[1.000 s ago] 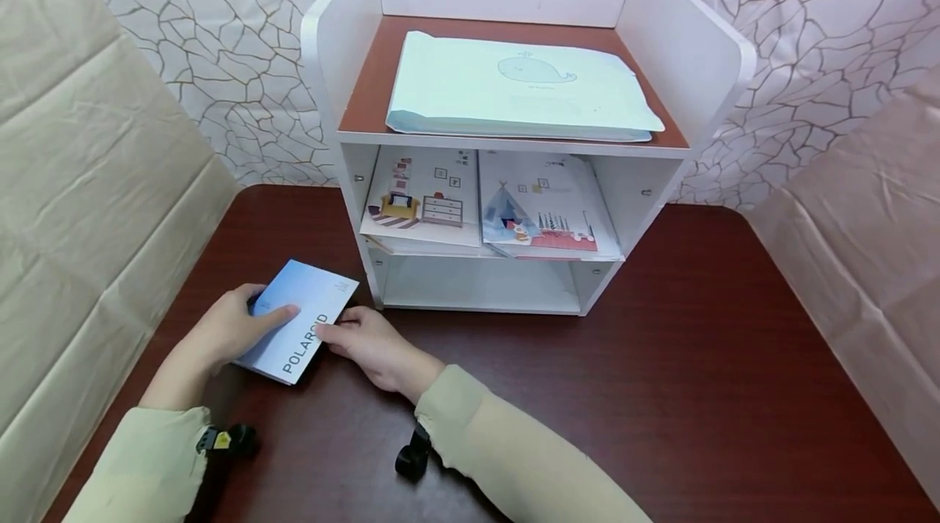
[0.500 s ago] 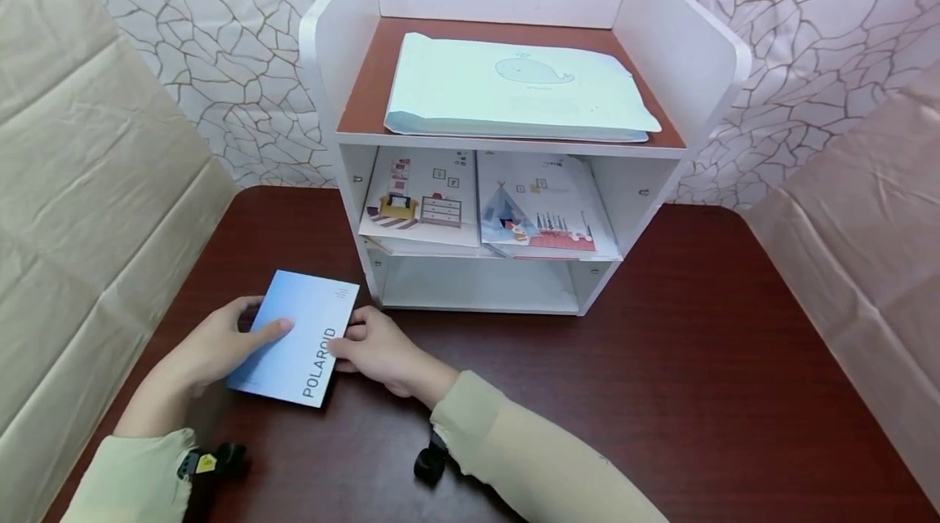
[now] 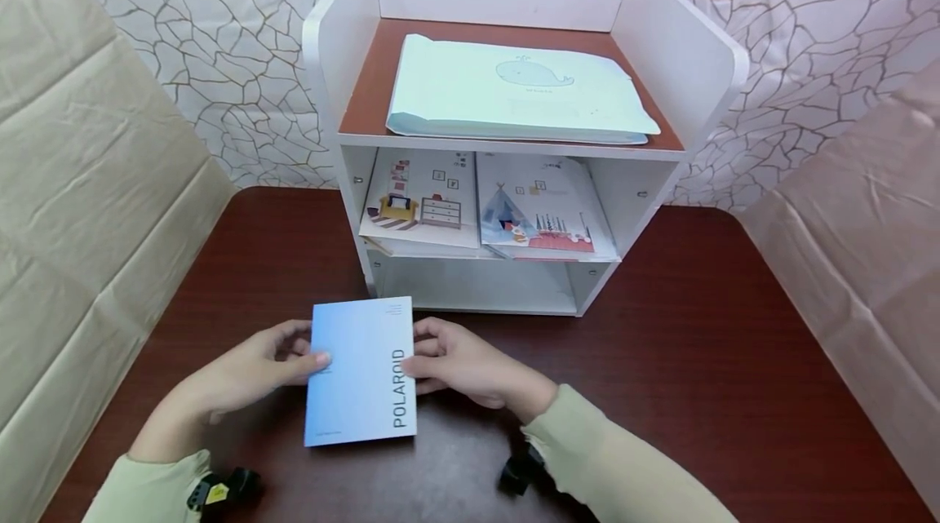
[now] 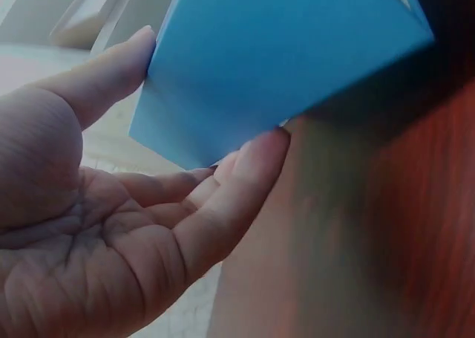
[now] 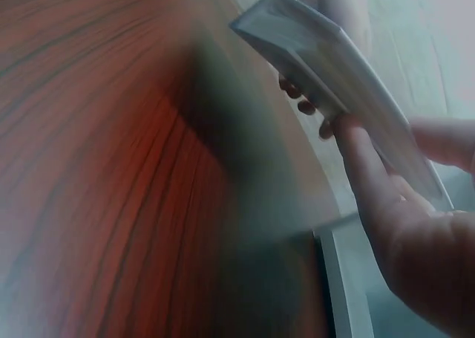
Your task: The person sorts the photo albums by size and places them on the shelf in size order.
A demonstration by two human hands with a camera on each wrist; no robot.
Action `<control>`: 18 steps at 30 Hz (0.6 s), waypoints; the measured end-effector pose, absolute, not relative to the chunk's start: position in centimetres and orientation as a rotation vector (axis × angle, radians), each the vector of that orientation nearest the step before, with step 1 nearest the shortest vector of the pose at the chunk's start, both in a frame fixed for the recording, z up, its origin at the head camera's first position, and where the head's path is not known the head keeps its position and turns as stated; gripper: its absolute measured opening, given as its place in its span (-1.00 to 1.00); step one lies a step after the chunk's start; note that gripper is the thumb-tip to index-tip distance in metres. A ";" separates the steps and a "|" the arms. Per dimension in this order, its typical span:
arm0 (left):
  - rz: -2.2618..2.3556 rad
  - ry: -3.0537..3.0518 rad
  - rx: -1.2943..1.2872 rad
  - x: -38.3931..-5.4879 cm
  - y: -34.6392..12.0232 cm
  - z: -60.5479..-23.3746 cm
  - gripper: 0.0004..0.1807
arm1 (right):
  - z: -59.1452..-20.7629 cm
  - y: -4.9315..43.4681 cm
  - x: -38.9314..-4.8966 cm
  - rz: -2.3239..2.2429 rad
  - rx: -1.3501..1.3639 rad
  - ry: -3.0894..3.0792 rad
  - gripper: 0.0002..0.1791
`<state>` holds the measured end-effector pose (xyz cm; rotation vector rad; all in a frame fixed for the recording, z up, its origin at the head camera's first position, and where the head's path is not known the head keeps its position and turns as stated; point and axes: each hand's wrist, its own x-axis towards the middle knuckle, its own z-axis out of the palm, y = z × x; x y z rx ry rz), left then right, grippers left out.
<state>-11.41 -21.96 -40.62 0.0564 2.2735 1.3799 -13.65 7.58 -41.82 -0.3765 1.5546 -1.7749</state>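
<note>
In the head view a thin blue book (image 3: 360,376), fading to pale blue and printed POLAROID along its right side, is held above the table in front of the shelf. My left hand (image 3: 253,368) grips its left edge, thumb on the cover and fingers beneath. At the right edge my right hand (image 3: 470,364) pinches it the same way. The left wrist view shows the book's blue surface (image 4: 267,63) between thumb and fingers. Seen from the right wrist, the page edges (image 5: 349,85) show between the two covers, and the book is tilted.
A white shelf unit (image 3: 635,209) stands behind the hands on the dark red-brown table (image 3: 698,392). On its top lies a pale whale-print packet (image 3: 521,95). Two illustrated books, a left one (image 3: 422,201) and a right one (image 3: 543,205), lie on the middle shelf.
Both hands have carried the book to the right and toward me. It has turned from slanted to nearly upright in the head view, with both hands keeping hold.
</note>
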 end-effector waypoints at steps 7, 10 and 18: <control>1.502 2.112 0.114 -11.7 -17.9 -41.8 -0.04 | -42.4 12.0 -13.7 -1.742 -0.337 1.558 -0.55; 1.502 2.113 0.112 -12.0 -16.4 -42.2 -0.03 | -42.7 13.4 -13.9 -1.745 -0.318 1.564 -0.53; 1.643 2.041 0.108 -12.1 -12.7 -42.7 -0.08 | -42.1 16.5 -14.0 -1.772 -0.279 1.570 -0.48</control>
